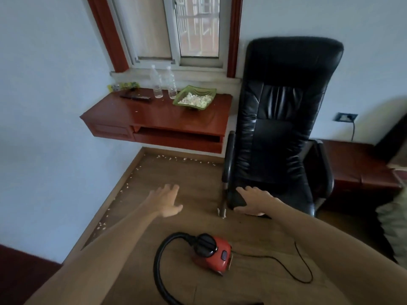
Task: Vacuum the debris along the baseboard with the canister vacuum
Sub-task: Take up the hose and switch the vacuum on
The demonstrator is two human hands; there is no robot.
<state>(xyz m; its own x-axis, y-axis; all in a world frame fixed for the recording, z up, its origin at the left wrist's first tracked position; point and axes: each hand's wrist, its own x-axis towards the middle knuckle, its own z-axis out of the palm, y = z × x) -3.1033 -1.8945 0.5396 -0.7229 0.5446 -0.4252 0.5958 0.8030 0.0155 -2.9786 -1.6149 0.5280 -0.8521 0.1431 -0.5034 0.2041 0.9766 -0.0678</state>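
Left hand (pixel 165 200) and right hand (pixel 253 201), grip wide, empty; right perhaps on chair (pixel 282 128); canister vacuum (pixel 211 249) apart.

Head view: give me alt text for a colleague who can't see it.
The left hand and right hand reach forward, open and empty, beyond a red vacuum on the floor. White debris lines the baseboard near a desk; a black chair stands beside it.

- vacuum (pixel 212 253) — glossy red plastic body, black plastic hose (pixel 160 256)
- chair (pixel 284 119) — shiny black leather-like cover, creased
- desk (pixel 158 119) — polished reddish wood
- floor (pixel 187 190) — matt brown wood-look boards
- bottles (pixel 164 83) — clear plastic
- dish (pixel 195 97) — glossy green, glass-like
- window frame (pixel 174 31) — pale metal
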